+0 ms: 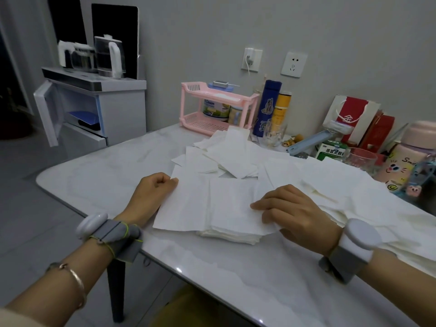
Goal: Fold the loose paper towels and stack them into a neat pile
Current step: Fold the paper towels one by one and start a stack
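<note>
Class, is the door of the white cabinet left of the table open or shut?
Open. The cabinet door stands swung outward, exposing a blue item inside.

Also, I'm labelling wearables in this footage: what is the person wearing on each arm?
Left wrist: a white oval device on a grey strap, a thin yellow-green cord, and a gold-coloured bangle higher up; a cream sleeve shows. Right wrist: a round white device on a grey band.
</note>
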`<state>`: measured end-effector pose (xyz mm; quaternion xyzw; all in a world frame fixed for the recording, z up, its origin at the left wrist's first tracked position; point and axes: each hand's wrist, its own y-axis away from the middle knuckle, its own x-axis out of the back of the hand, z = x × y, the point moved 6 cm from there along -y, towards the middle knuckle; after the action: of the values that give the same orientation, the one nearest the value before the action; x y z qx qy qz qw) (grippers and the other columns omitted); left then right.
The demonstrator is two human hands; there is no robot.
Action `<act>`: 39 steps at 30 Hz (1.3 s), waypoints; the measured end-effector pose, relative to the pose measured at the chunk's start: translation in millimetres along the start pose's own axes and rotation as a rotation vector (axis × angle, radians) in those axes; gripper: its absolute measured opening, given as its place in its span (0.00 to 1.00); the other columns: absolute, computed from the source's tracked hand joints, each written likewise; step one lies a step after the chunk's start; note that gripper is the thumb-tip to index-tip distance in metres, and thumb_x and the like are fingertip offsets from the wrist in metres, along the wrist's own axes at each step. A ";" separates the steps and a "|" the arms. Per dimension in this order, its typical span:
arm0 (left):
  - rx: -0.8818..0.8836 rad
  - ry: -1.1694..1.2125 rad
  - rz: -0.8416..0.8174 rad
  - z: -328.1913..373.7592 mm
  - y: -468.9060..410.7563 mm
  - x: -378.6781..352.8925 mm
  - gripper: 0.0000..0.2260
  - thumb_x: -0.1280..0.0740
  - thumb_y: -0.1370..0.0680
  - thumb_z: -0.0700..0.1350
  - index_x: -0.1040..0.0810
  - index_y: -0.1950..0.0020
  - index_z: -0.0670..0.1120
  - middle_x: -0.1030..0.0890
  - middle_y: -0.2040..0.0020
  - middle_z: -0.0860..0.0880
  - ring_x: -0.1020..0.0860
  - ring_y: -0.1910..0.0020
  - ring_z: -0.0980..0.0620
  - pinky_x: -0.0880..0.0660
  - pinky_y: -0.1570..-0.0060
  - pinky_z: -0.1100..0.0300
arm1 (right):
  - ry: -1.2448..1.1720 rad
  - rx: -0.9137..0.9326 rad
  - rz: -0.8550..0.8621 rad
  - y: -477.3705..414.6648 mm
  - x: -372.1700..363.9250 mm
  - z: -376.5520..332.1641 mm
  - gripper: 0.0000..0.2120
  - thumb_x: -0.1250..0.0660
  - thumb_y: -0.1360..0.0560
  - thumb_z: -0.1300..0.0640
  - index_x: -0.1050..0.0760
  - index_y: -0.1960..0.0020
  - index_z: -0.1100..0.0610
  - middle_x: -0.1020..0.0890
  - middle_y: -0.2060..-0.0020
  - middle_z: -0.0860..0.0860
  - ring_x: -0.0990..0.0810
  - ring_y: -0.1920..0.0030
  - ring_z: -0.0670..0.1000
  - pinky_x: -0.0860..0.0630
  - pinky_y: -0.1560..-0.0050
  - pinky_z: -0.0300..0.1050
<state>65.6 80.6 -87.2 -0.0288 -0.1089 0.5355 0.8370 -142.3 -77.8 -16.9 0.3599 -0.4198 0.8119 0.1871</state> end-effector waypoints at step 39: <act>0.159 -0.326 -0.280 69.5 -11.0 -49.7 0.06 0.32 0.25 0.45 0.24 0.54 0.43 0.23 0.64 0.48 0.25 0.71 0.54 0.32 0.81 0.70 | 0.023 -0.218 -0.256 37.5 4.0 14.6 0.19 0.23 0.40 0.66 0.20 0.51 0.57 0.19 0.50 0.53 0.20 0.53 0.55 0.22 0.54 0.45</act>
<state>40.6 26.3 -25.2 0.1394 -0.2030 0.4187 0.8741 -161.5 -111.3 -28.8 0.3785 -0.4539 0.7352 0.3318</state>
